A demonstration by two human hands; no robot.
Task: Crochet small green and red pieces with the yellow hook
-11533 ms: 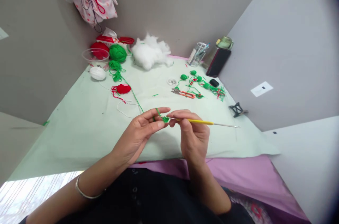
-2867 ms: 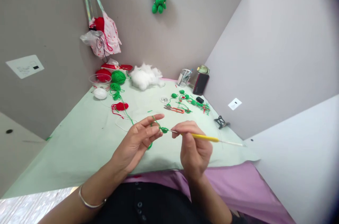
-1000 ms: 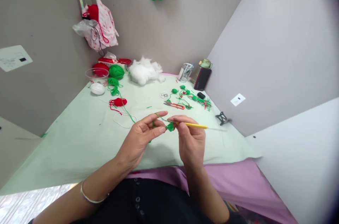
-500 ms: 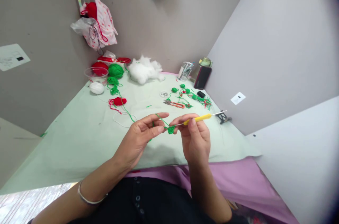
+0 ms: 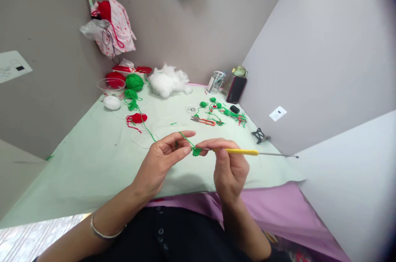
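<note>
Between my hands is a small green crochet piece [image 5: 196, 152]. My left hand [image 5: 161, 159] pinches its left edge with thumb and a finger, while the raised index finger carries the green working yarn [image 5: 187, 138]. That yarn runs back over the table to a loose green tangle. In my right hand [image 5: 230, 165] is a crochet hook [image 5: 243, 152] with a yellow grip, held nearly level. Its working tip meets the crochet piece, where fingers and yarn partly hide it. The metal other end points right.
Orange thread snips [image 5: 203, 121] lie beyond my hands, near small green crocheted pieces [image 5: 227, 112]. White stuffing [image 5: 169, 81], a green yarn ball [image 5: 134, 82] and red yarn [image 5: 136, 118] lie farther back and left. A phone [image 5: 236, 90] leans at the right, behind a black stand [image 5: 260, 135].
The hook has swung from tilted up at the right to almost level, with its free end reaching farther right. My right hand has turned slightly; my left hand stays nearly in place.
</note>
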